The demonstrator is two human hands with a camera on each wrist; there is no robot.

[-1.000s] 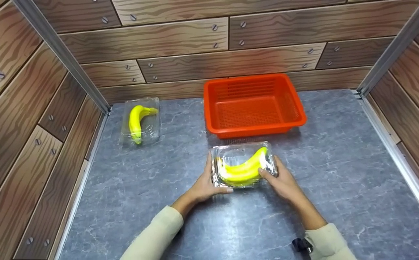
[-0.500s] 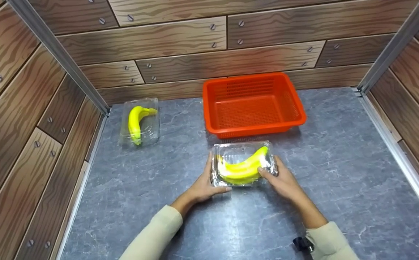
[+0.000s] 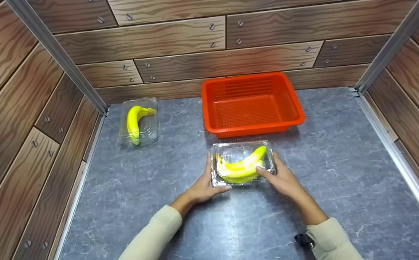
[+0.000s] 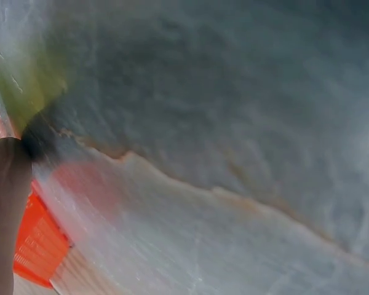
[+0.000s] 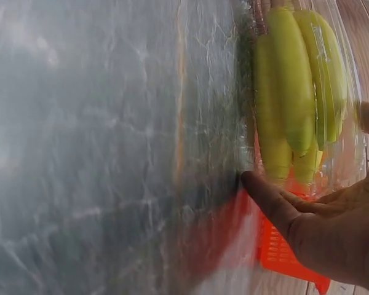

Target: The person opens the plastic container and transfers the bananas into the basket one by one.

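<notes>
In the head view, both hands hold a clear plastic clamshell box with bananas inside, near the middle of the table. My left hand grips its left side, thumb along the near edge. At the right end is my right hand, its thumb on top of the box and its other fingers mostly hidden at the side. Several bananas show through the plastic in the right wrist view, beside the right hand. Only a sliver of the left hand appears in the left wrist view.
Just beyond the box stands a red perforated basket, with nothing seen inside. A second clear box holding a banana lies at the back left. Wood-patterned walls enclose the grey marbled table at the back and sides.
Both hands keep their grip on the box, which stays almost in place. The whole head view has shifted very slightly.
</notes>
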